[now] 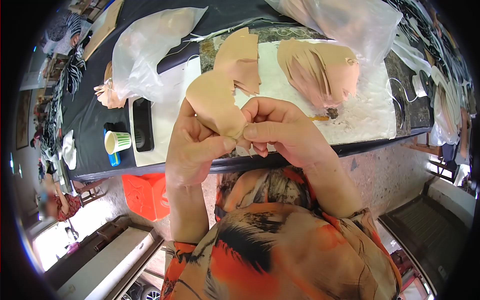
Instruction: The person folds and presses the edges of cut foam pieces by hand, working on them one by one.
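Note:
Between my two hands is a thin tan leather piece (212,97) with a curved outline, held up over the table's near edge. My left hand (197,142) grips its lower left part, thumb on top. At its lower right corner, my right hand (275,127) pinches the edge between thumb and fingers, close to the left thumb. Just beyond lies a small stack of similar tan pieces (240,57). A larger, fanned bundle of tan pieces (320,70) rests to the right on white paper (370,117).
A paper cup (118,142), a blue box (113,159) and a black phone-like tray (143,125) stand at left. Plastic bags (150,50) lie at the back. A red stool (146,196) is below the table (90,135). Another person (65,202) sits far left.

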A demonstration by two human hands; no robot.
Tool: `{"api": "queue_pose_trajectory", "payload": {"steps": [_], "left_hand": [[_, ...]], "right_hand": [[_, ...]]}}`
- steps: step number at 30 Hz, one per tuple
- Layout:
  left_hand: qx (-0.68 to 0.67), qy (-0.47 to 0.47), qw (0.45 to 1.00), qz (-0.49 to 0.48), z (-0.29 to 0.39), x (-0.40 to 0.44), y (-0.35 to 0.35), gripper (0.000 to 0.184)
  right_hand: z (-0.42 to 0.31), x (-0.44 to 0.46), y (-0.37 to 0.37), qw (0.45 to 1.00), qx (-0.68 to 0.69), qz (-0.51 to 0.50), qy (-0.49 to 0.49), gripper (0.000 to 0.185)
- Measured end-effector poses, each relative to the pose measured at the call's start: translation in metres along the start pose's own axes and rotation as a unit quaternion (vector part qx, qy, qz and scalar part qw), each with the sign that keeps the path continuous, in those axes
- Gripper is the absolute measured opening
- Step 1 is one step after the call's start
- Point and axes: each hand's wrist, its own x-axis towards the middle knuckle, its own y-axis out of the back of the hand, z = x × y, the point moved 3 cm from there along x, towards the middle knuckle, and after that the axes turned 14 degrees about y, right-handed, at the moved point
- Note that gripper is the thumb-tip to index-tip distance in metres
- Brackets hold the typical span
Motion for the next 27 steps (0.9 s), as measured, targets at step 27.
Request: {"api": "queue_pose_trajectory", "payload": {"steps": [27], "left_hand": [[0.012,0.047,0.998,-0.048,-0.028,0.022,-0.026,0.083]], "right_hand": [[-0.042,-0.036,0.023,0.921,-0.366,0.01,0.133,0.013]]}}
